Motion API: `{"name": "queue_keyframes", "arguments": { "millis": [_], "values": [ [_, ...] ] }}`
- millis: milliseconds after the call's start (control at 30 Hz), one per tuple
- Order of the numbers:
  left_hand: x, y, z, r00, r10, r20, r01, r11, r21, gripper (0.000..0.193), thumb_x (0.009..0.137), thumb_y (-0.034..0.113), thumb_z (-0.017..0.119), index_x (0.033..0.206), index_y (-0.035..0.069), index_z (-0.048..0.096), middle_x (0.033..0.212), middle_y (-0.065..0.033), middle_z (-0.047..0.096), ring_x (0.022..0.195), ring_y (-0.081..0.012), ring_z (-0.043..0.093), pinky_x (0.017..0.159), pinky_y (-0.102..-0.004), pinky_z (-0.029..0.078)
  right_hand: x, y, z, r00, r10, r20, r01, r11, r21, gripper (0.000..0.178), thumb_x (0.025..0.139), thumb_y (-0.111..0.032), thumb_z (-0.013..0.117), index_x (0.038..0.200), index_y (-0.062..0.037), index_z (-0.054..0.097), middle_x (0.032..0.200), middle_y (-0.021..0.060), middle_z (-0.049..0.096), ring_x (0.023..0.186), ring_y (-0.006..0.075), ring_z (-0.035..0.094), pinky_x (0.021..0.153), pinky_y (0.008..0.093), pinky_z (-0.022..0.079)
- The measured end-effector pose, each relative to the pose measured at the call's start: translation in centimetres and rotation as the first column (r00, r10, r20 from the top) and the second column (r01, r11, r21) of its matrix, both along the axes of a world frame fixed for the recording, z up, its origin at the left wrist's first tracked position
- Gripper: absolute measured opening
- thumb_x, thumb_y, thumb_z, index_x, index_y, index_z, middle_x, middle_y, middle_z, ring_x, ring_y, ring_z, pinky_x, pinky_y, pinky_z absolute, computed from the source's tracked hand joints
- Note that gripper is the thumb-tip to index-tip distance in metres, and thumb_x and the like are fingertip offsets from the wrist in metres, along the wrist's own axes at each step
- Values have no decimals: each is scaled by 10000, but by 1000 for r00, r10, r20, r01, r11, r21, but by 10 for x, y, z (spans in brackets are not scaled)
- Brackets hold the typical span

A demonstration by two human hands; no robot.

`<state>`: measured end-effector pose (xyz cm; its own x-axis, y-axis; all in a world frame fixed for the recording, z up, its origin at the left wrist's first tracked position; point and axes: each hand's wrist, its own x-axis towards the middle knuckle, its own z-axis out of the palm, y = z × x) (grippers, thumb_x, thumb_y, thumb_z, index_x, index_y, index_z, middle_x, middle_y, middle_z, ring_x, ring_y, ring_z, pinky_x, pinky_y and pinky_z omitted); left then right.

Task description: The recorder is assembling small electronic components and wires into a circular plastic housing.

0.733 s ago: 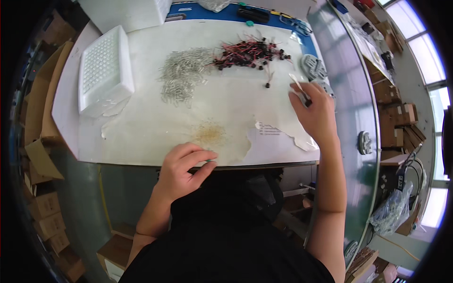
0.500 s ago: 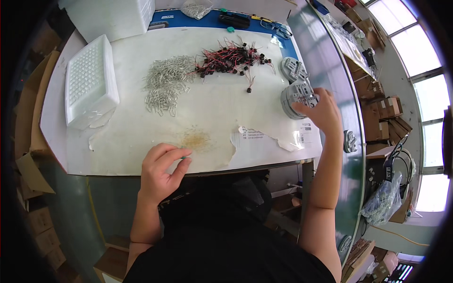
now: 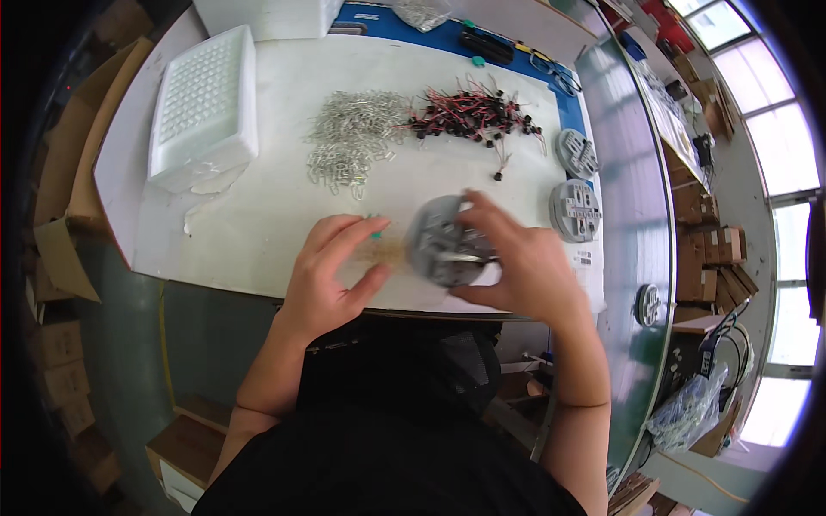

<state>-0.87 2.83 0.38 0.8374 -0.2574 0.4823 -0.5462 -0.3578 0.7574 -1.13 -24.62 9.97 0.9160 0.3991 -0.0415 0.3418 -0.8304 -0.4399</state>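
My right hand [image 3: 525, 267] grips a round grey disc-shaped housing [image 3: 440, 242] by its edge, above the near middle of the table. The housing is tilted and blurred by motion. To its left is my left hand [image 3: 331, 271], thumb apart from the fingers. A small green piece [image 3: 376, 233] shows at its fingertips, seemingly held between them; its kind is too small to tell. Further back lie a heap of bent metal wire clips [image 3: 348, 138] and a pile of black parts with red wires [image 3: 473, 116].
More grey round housings [image 3: 576, 211] stand at the table's right, with another [image 3: 578, 155] behind. A white foam tray [image 3: 206, 103] sits at the left. Glasses [image 3: 555, 73] and a black case [image 3: 486, 47] lie at the back. A glass-like ledge [image 3: 632, 215] runs along the right.
My right hand has brought a grey housing from the stack at the right to the middle. My left hand has moved up and right, its thumb now further from the fingers. The view has shifted.
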Motion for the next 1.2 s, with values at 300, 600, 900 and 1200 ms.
{"name": "queue_keyframes", "arguments": {
  "millis": [300,600,900,1200],
  "values": [
    [-2,-1,-9,1000,1,-7,0,982,190,529,888,261,851,1367,87,706,1242,-133,670,1163,-350,646,1004,-471,531,137,37,-60,998,65,-22,-59,978,201,231,868,-158,827,1058,-37,773,1052,143,765,817,277,709,760,392,568],
    [-1,3,-15,1000,6,11,-8,993,117,585,814,198,891,1358,83,709,1241,-122,673,1123,-335,652,984,-448,535,155,56,-77,995,95,-25,-94,994,47,208,878,-146,800,1037,-21,751,918,146,729,859,284,703,812,405,554],
    [-1,3,1,999,-23,-31,27,991,131,697,786,229,918,1424,93,674,1287,-131,654,1202,-339,627,1060,-468,507,88,28,-32,973,-54,-225,135,921,365,176,921,-109,779,1038,16,739,868,28,724,748,93,628,694,290,520],
    [7,-20,-2,994,-66,-87,79,984,158,803,761,293,946,1467,97,617,1296,-101,632,1231,-330,611,1068,-460,519,48,26,-52,864,-267,-426,435,823,366,210,903,-77,799,1065,21,709,834,-3,682,730,53,594,654,234,483]
  ]
}}
